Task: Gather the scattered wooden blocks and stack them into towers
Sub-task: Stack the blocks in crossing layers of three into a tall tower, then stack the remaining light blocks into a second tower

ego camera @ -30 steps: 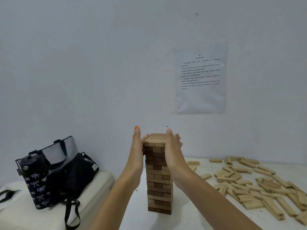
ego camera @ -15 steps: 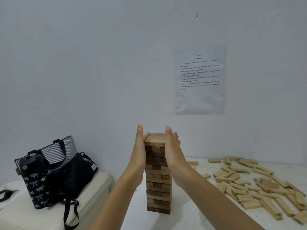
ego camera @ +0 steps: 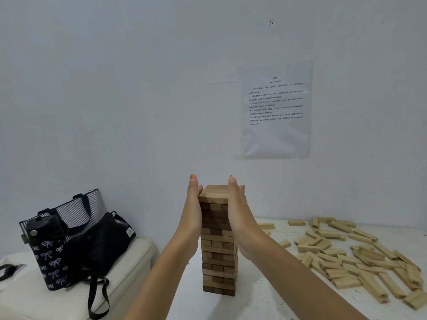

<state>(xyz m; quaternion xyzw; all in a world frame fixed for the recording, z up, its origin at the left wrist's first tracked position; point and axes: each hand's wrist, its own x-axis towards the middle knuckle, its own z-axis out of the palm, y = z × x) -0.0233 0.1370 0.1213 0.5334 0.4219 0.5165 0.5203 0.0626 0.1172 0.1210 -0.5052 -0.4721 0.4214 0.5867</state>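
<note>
**A:** Head camera first: what could go wrong for me here?

**B:** Your tower (ego camera: 218, 241) is tall and narrow, and it stands near the left edge of the table (ego camera: 265, 303). If you press harder with one palm than the other, I'd expect the top layers to slide or the whole column to tip. It could go over that left edge towards the bags (ego camera: 69, 239). Pulling one hand away first carries the same risk.

**A:** And how are my hands set?

**B:** Your left hand (ego camera: 193, 211) and right hand (ego camera: 235, 211) stand upright, palms flat against opposite sides of the upper layers. Your fingers (ego camera: 232, 183) are straight and together, with the tips above the top layer, pressing rather than gripping.

**A:** What about the rest?

**B:** The loose blocks (ego camera: 346, 257) lie scattered towards the table's right edge, well apart from the tower.
</note>
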